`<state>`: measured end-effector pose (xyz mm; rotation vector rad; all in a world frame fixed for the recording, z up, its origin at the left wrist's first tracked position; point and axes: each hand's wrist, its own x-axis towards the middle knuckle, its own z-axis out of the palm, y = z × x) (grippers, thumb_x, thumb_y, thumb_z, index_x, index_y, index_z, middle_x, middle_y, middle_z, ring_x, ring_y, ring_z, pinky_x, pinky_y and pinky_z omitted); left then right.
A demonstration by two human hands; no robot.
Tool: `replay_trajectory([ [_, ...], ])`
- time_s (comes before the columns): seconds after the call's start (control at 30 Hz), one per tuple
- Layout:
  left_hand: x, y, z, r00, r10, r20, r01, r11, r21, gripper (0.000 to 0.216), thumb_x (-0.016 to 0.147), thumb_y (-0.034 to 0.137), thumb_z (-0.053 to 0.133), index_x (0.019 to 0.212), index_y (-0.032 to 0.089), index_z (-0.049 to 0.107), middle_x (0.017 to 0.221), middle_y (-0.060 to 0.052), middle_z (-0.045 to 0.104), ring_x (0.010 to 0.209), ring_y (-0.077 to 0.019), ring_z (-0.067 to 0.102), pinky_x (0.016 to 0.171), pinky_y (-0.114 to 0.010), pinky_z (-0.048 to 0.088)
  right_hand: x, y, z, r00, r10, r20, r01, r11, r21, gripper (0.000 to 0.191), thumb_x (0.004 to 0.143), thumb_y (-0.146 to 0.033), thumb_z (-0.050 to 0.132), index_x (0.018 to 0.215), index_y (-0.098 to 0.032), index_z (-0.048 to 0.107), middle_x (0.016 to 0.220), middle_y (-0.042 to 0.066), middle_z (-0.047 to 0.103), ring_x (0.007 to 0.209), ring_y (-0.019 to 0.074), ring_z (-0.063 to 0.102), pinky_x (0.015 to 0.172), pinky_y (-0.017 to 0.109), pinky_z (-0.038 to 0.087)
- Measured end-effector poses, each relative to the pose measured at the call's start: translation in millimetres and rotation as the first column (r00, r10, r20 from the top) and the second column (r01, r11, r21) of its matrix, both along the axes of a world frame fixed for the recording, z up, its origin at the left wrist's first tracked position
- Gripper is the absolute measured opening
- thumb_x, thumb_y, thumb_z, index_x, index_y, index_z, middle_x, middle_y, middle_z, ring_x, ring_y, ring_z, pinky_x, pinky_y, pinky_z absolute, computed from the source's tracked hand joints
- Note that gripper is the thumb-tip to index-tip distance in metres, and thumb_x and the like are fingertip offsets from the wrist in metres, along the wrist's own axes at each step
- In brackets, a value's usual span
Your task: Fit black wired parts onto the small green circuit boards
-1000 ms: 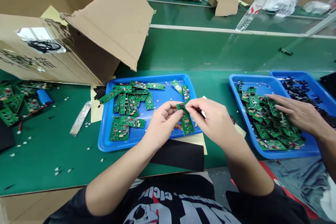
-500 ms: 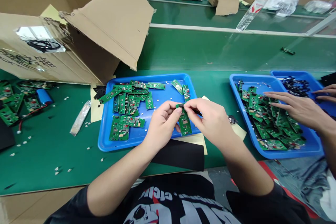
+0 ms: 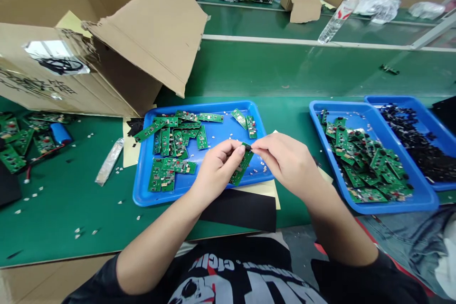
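Note:
My left hand (image 3: 218, 170) pinches a small green circuit board (image 3: 242, 166) near its upper end, above the near right corner of a blue tray (image 3: 141, 185). My right hand (image 3: 290, 161) has its fingertips pinched at the top end of the same board, on a small dark part. The board hangs tilted, its lower end pointing down and left. Several more green boards (image 3: 174, 140) lie scattered in the tray.
An open cardboard box (image 3: 107, 47) lies on its side at the left. Two blue trays at the right hold green boards (image 3: 363, 161) and black parts (image 3: 416, 137). A black sheet (image 3: 242, 209) lies at the table's front edge. More boards and a blue cell (image 3: 59, 132) sit far left.
A co-worker's hands have left the right-hand trays. The board between my hands has tilted, its lower end swinging to the left.

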<state>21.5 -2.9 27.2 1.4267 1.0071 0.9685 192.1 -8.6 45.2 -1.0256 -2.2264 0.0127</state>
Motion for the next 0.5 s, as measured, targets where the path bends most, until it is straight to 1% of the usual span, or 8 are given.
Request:
replay_trajectory([
  [0.07,-3,0,0.6,0.997,-0.074,-0.012,0.073,0.996,-0.055,0.022,0.088,0.034,0.048,0.077,0.017,0.054,0.064,0.003,0.054,0.054,-0.0078,0.045,0.052,-0.02,0.038,3,2,-0.5,1.0,0.029,-0.005,-0.029,0.999,0.029,0.012,0.09,-0.013,0.05,0.089,-0.015,0.062,0.082,0.009,0.067,0.076,0.0184,0.062,0.07,0.033,0.053],
  [0.13,-6,0,1.0,0.986,-0.167,-0.015,0.164,0.981,-0.1,0.023,0.089,0.036,0.048,0.077,0.017,0.053,0.067,0.0,0.06,0.054,-0.0081,0.046,0.052,-0.02,0.037,9,4,0.3,0.998,0.06,0.003,-0.06,0.998,0.034,0.011,0.09,-0.017,0.053,0.096,-0.017,0.063,0.099,0.012,0.066,0.086,0.0199,0.062,0.079,0.038,0.053],
  [0.2,-8,-1,1.4,0.967,-0.253,0.003,0.252,0.961,-0.116,0.024,0.09,0.036,0.046,0.077,0.017,0.051,0.067,-0.001,0.064,0.054,-0.0087,0.049,0.054,-0.021,0.038,16,7,2.7,0.995,0.098,-0.001,-0.098,0.995,-0.01,0.018,0.089,-0.025,0.056,0.106,-0.022,0.062,0.122,0.013,0.058,0.098,0.0225,0.062,0.088,0.046,0.051],
  [0.27,-9,-3,2.1,0.95,-0.311,-0.012,0.309,0.948,-0.078,0.024,0.091,0.035,0.045,0.079,0.017,0.053,0.069,-0.002,0.066,0.06,-0.0107,0.054,0.059,-0.023,0.042,24,10,6.4,0.989,0.139,-0.052,-0.143,0.987,-0.077,0.028,0.089,-0.036,0.056,0.114,-0.025,0.059,0.135,0.012,0.05,0.111,0.0266,0.058,0.096,0.053,0.045],
  [0.3,-10,-3,2.7,0.946,-0.32,-0.058,0.319,0.947,-0.029,0.023,0.091,0.034,0.045,0.081,0.017,0.055,0.07,-0.003,0.066,0.064,-0.012,0.056,0.062,-0.024,0.044,28,11,8.7,0.984,0.145,-0.102,-0.156,0.982,-0.105,0.032,0.089,-0.041,0.054,0.117,-0.027,0.058,0.136,0.011,0.05,0.116,0.028,0.055,0.1,0.054,0.042],
  [0.37,-10,-4,3.9,0.939,-0.287,-0.191,0.315,0.939,0.136,0.021,0.091,0.031,0.046,0.088,0.017,0.062,0.076,-0.003,0.068,0.071,-0.0142,0.058,0.069,-0.027,0.045,34,12,14.1,0.963,0.101,-0.249,-0.138,0.981,-0.136,0.037,0.091,-0.047,0.047,0.121,-0.028,0.056,0.13,0.01,0.057,0.12,0.0281,0.053,0.105,0.055,0.038],
  [0.43,-11,-4,4.2,0.917,-0.251,-0.31,0.348,0.883,0.315,0.019,0.091,0.027,0.049,0.099,0.02,0.064,0.084,-0.004,0.069,0.077,-0.0155,0.058,0.074,-0.029,0.045,38,10,20.2,0.911,-0.004,-0.412,-0.069,0.984,-0.162,0.037,0.093,-0.048,0.042,0.121,-0.027,0.056,0.122,0.009,0.062,0.116,0.0266,0.057,0.103,0.052,0.042],
  [0.5,-12,-3,2.9,0.896,-0.222,-0.386,0.39,0.809,0.44,0.022,0.091,0.025,0.05,0.108,0.022,0.064,0.088,-0.004,0.067,0.082,-0.0161,0.057,0.078,-0.03,0.044,39,8,25.6,0.834,-0.107,-0.541,-0.007,0.979,-0.204,0.037,0.094,-0.049,0.04,0.116,-0.026,0.06,0.116,0.008,0.066,0.109,0.0254,0.062,0.096,0.048,0.048],
])
